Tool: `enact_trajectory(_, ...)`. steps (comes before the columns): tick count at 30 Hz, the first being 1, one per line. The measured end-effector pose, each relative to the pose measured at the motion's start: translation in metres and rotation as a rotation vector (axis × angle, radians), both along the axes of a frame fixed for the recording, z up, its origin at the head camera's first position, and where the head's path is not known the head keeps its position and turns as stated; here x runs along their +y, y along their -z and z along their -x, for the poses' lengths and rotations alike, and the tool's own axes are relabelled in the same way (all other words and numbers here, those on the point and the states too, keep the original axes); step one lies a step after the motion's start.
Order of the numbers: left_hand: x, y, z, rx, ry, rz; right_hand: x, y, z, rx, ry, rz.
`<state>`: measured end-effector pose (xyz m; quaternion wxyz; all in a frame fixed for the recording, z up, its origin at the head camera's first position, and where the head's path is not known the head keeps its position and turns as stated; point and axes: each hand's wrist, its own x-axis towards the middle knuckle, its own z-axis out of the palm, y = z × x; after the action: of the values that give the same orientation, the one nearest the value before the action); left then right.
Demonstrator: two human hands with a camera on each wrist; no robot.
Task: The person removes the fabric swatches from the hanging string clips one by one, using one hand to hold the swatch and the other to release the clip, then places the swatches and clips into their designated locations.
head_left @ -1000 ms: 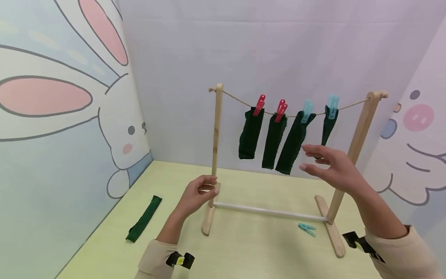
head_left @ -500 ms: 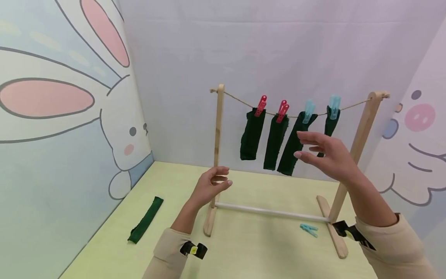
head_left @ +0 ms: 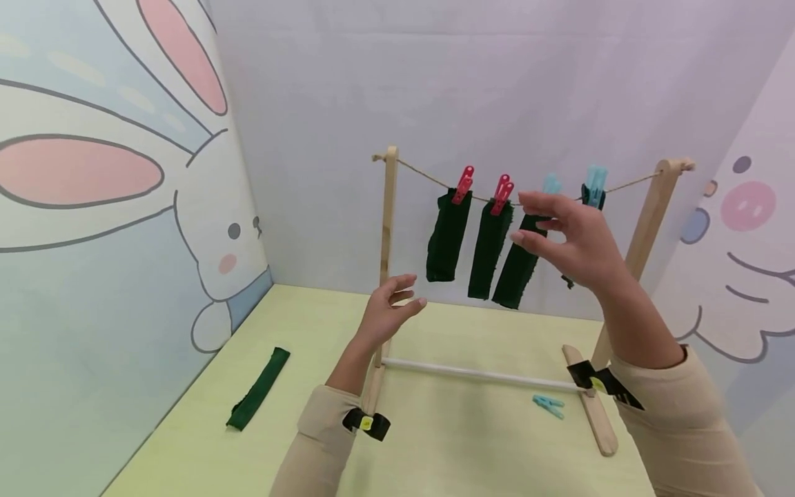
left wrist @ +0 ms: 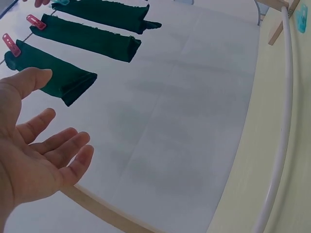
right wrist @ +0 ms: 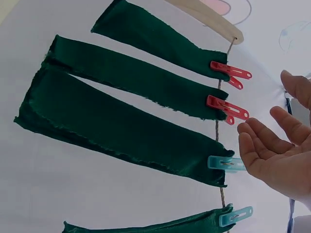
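Note:
Several dark green cloth strips hang from a string line. Red clothespins clip the left strip (head_left: 448,238) and the second strip (head_left: 488,255); light blue clothespins hold the third strip (right wrist: 121,124) and the one at the far right. My right hand (head_left: 577,241) is raised in front of the third strip, fingers bent loosely with nothing between them; it hides part of the two right strips. In the right wrist view its fingertips overlap the third strip's blue clothespin (right wrist: 224,163). Lower down, my left hand (head_left: 380,316) holds nothing, fingers relaxed and spread, near the left post.
Wooden posts (head_left: 649,214) carry the string, joined low down by a white rod (head_left: 478,375). A loose blue clothespin (head_left: 549,406) lies on the yellow table (head_left: 472,442) near the right foot. One more green strip (head_left: 259,390) lies at the table's left.
My right hand has risen and shifted left, now covering part of the third strip and its clothespin. My left hand has moved up and right. Strips and clothespins stay where they were.

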<state>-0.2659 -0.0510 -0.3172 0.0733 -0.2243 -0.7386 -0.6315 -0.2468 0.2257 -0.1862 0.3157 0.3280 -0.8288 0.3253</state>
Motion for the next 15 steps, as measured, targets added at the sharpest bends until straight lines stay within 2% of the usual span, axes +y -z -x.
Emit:
enact_trajectory(2, 0.003, 0.006, 0.01, -0.007, -0.01, -0.026, -0.002, -0.004, 0.002, 0.008, -0.011, 0.024)
enact_trajectory(4, 0.007, 0.005, 0.014, -0.015, -0.014, -0.047, -0.005, -0.007, 0.005, 0.028, -0.002, 0.023)
enact_trajectory(7, 0.013, 0.0, 0.017, -0.013, -0.025, -0.06, -0.009, -0.011, 0.011, 0.065, -0.005, 0.006)
enact_trajectory(9, 0.017, -0.01, 0.012, -0.019, -0.026, -0.061, -0.013, -0.013, 0.016, 0.121, -0.007, -0.032)
enact_trajectory(10, 0.02, -0.011, 0.012, -0.015, -0.031, -0.063, -0.015, -0.014, 0.018, 0.142, -0.019, -0.044)
enact_trajectory(12, 0.024, -0.013, 0.013, -0.012, -0.043, -0.074, -0.02, -0.016, 0.022, 0.181, -0.034, -0.069)
enact_trajectory(15, 0.031, -0.008, 0.022, 0.005, -0.049, -0.117, -0.026, -0.021, 0.028, 0.214, -0.029, -0.091)
